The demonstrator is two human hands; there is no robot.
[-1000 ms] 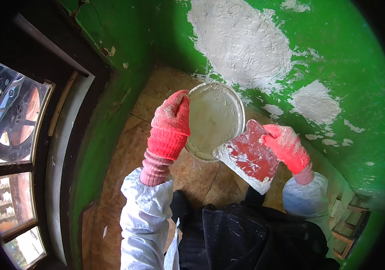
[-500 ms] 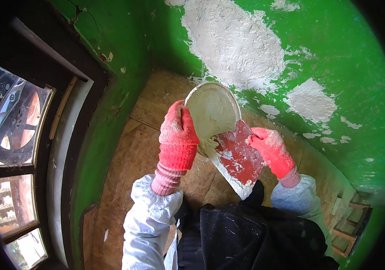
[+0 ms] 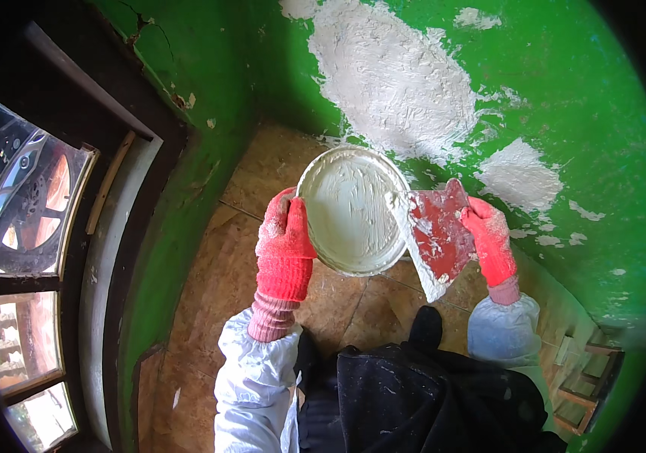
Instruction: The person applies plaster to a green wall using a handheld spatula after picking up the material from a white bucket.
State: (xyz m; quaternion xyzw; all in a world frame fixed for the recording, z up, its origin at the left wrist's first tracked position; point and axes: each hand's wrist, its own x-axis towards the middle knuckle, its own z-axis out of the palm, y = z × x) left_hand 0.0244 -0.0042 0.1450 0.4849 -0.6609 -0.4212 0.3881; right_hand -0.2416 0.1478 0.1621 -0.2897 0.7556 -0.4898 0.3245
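My left hand [image 3: 284, 245], in a red work glove, grips the left rim of a round tub [image 3: 344, 267]. White filler paste [image 3: 355, 208] coats the inside of the tub. Opposite it, my gloved right hand [image 3: 491, 240] is closed on a wide red putty knife [image 3: 438, 232], its fingers pinching the right side. Thick white paste lines the knife's left edge, and smears cover its face. The upper end of that edge is right by the tub's right rim; whether they touch I cannot tell.
Ahead rises a green wall [image 3: 565, 90] with a large white filled patch [image 3: 391, 79] and a smaller patch [image 3: 521, 175]. A dark-framed glass door [image 3: 24, 204] stands at the left. Brown tiles [image 3: 210, 302] cover the floor; a wooden frame [image 3: 584, 389] is at lower right.
The putty knife has come out of the tub, moving right and up with my right hand. The tub now faces up more, showing its paste, and my left hand has shifted slightly left.
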